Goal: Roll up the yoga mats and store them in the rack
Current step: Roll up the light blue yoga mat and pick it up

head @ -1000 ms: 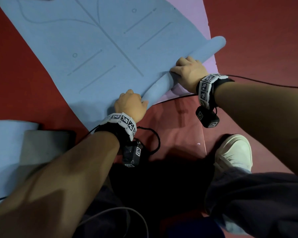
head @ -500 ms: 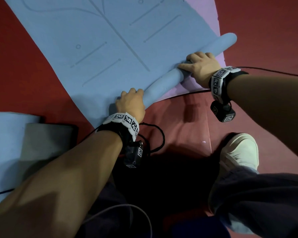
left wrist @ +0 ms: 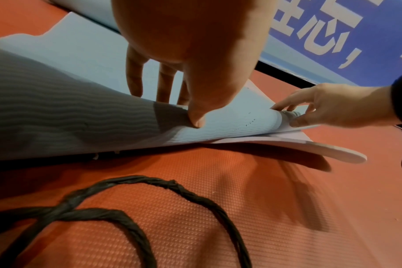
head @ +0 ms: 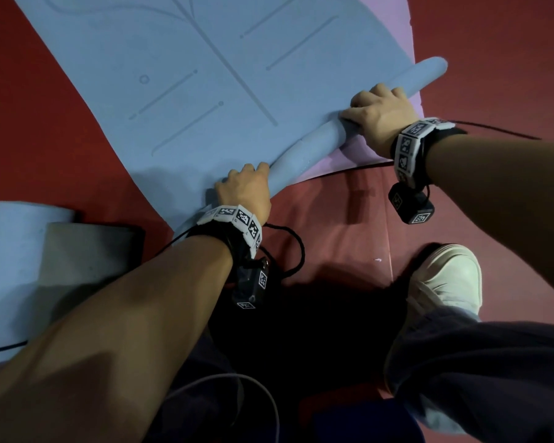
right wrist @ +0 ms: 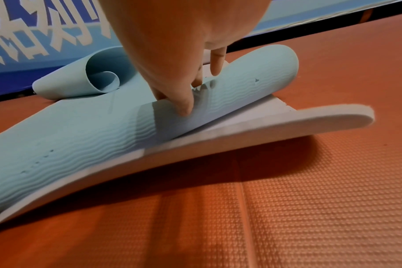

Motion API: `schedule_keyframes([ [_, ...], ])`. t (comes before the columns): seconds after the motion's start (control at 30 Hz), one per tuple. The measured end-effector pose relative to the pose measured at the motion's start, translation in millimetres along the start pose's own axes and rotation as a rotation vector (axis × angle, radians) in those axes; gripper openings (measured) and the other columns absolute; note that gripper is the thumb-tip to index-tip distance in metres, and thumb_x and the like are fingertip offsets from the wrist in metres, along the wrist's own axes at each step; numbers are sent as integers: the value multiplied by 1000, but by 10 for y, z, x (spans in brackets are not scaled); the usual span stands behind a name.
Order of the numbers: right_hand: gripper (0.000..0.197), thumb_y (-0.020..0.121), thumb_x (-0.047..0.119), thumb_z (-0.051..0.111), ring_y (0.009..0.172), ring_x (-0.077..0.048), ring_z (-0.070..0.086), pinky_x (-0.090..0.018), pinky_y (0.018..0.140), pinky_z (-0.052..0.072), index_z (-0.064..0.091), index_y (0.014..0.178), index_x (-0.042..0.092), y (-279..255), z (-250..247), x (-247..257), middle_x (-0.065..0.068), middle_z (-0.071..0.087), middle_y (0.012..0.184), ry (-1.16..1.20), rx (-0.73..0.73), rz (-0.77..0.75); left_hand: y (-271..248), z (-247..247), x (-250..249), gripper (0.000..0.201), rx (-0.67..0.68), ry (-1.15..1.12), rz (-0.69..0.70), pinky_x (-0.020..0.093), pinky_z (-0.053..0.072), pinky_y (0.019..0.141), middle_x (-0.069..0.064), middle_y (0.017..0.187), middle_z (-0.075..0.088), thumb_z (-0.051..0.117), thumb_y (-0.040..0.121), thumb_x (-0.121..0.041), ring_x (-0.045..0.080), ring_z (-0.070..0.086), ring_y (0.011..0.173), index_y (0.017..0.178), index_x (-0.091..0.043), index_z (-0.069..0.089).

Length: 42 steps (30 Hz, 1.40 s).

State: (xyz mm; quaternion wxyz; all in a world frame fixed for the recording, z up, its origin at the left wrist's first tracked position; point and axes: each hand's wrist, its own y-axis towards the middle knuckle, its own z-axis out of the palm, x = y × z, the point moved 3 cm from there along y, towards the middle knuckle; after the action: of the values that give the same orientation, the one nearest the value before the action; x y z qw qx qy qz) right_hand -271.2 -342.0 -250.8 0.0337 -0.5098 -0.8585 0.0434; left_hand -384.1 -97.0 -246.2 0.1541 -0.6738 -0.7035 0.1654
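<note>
A light blue yoga mat (head: 179,75) lies spread on the red floor, its near end rolled into a thin tube (head: 304,151) that runs diagonally up to the right. My left hand (head: 243,190) grips the tube's lower left end, thumb (left wrist: 196,121) on the near side and fingers over the top. Toward the other end, my right hand (head: 378,116) grips it the same way, thumb (right wrist: 184,107) pressing the ribbed underside. A thicker lilac mat (head: 362,151) lies beneath, its near corner lifted (right wrist: 287,117). No rack is in view.
At the left lie a pale blue mat (head: 10,257) and a grey mat (head: 87,251). My white shoe (head: 445,282) stands on the red floor (head: 333,225) at the right. Black cords (left wrist: 149,181) loop near my left wrist. A blue banner (right wrist: 46,36) lines the far wall.
The folded flap has closed into a rounder tube and rolled slightly away from me. My right hand has slid rightward along it; the left hand has stayed at its end.
</note>
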Motion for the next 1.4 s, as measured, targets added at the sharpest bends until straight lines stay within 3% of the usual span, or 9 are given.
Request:
schedule_keyframes([
  [0.23,40,83,0,56,110,-32,50,-41,82,35,65,118,17,19,81,-51,-6,65,112,33,65,50,-32,51,0,30,-20,-57,13,49,52,82,3,108,60,63,90,-17,31,54,102,118,-23,53],
  [0.43,33,86,5,59,109,-32,52,-40,85,38,67,115,19,9,113,-113,-9,69,104,101,95,100,-74,54,-21,34,-42,-17,96,40,44,68,6,106,60,67,91,-20,32,61,96,122,-19,53],
  [0.6,35,76,22,73,99,-33,58,-43,84,50,71,110,31,-66,98,-129,-13,63,101,211,136,203,-99,116,25,27,-60,-165,142,38,50,71,0,97,62,71,88,-22,27,61,87,110,-26,56],
  [0.7,35,76,23,72,99,-32,58,-44,83,52,71,109,34,-79,122,-133,-12,64,101,204,152,198,-78,111,44,23,-36,-202,149,39,51,74,-3,97,64,72,88,-27,25,62,88,105,-28,57],
  [0.83,29,88,12,60,111,-31,51,-43,86,41,69,113,24,-72,143,-86,-12,65,101,144,146,144,-54,124,88,21,3,-256,147,33,46,73,-6,98,66,71,89,-30,22,62,89,106,-29,59],
  [0.93,27,90,11,56,109,-31,51,-42,88,35,65,114,20,-33,184,-102,-13,62,103,118,118,140,-46,155,126,19,27,-336,104,30,46,74,-10,97,69,70,90,-30,19,64,87,106,-31,62],
  [1.1,30,90,9,54,104,-32,54,-38,89,32,60,116,24,38,225,-133,-15,60,104,140,124,152,54,191,176,21,91,-402,62,28,48,79,-12,102,71,68,91,-29,17,66,92,112,-35,68],
  [1.23,32,95,11,52,111,-30,52,-40,95,32,65,120,27,188,203,-155,-12,65,108,107,194,135,205,204,212,26,143,-385,96,30,49,85,-8,107,64,68,93,-25,17,63,100,117,-32,71],
  [1.4,34,96,15,53,117,-30,53,-38,100,29,66,123,31,348,208,-136,-6,66,121,66,267,139,288,208,231,27,194,-411,90,35,52,94,-3,111,71,66,93,-22,21,65,103,118,-31,71],
])
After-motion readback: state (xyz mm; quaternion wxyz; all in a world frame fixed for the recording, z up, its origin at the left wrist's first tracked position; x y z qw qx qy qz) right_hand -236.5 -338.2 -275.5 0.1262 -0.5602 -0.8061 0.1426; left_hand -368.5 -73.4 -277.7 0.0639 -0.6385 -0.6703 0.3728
